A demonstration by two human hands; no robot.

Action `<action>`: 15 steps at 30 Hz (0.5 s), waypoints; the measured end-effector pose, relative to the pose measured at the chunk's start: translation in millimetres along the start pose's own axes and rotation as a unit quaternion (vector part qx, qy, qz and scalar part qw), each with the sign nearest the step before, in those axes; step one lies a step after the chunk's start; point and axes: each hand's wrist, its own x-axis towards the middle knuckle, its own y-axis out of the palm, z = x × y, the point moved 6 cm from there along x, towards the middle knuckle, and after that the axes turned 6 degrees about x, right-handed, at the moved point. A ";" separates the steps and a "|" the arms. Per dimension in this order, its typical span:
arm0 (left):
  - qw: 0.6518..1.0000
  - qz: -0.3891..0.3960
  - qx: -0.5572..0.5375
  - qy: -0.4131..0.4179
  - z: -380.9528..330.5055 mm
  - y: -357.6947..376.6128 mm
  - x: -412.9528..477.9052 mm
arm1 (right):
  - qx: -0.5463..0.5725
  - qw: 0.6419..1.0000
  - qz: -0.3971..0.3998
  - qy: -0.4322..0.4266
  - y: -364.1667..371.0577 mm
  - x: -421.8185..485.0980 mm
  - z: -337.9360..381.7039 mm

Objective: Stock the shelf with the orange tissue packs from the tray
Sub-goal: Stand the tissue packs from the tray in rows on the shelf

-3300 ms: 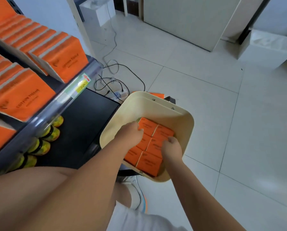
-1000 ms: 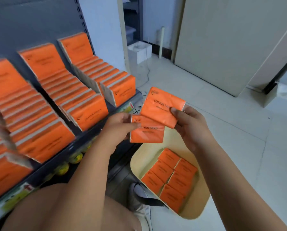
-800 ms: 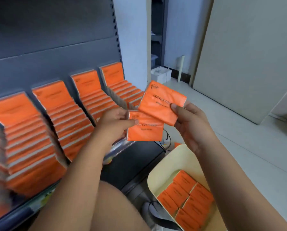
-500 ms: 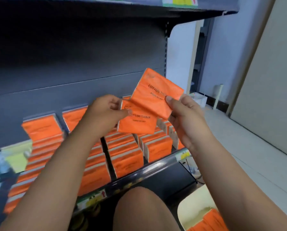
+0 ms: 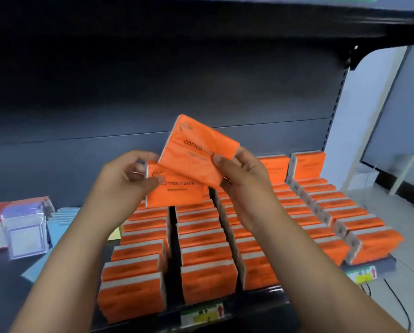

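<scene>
The upper tissue pack (image 5: 196, 152) is held in the air in front of the shelf (image 5: 261, 299), above the stocked rows. It is tilted with its printed face toward the camera, and its lower edge overlaps the top of the lower tissue pack (image 5: 177, 193), which reads "COTTON TISSUE". The right hand (image 5: 245, 181) pinches the upper pack at its right side, with the thumb on the face and the fingers behind. The left hand (image 5: 125, 180) grips the lower pack by its left edge, thumb across the front corner and fingers curled behind.

Beneath both hands the shelf carries several rows of orange packs (image 5: 204, 251), standing on edge front to back up to the front rail. A price label (image 5: 202, 314) sits on that rail. To the left lie clear packets (image 5: 25, 234) and pale blue flat packs (image 5: 60, 224). A dark upper shelf board (image 5: 201, 18) spans overhead.
</scene>
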 end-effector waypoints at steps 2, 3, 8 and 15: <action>1.000 -0.004 0.001 -0.013 18.7 -11.7 8.9 | -0.015 1.000 0.011 0.003 9.3 11.0 -16.0; 1.000 -0.004 0.002 -0.017 28.3 -15.5 13.5 | -0.023 1.000 0.011 0.002 12.1 15.5 -23.7; 0.999 -0.032 -0.003 -0.041 75.1 -23.6 38.8 | -0.041 0.999 -0.027 -0.023 1.0 41.3 -45.6; 0.995 -0.047 0.056 -0.063 115.5 -13.8 71.8 | -0.162 0.984 -0.075 -0.025 -19.5 89.5 -44.2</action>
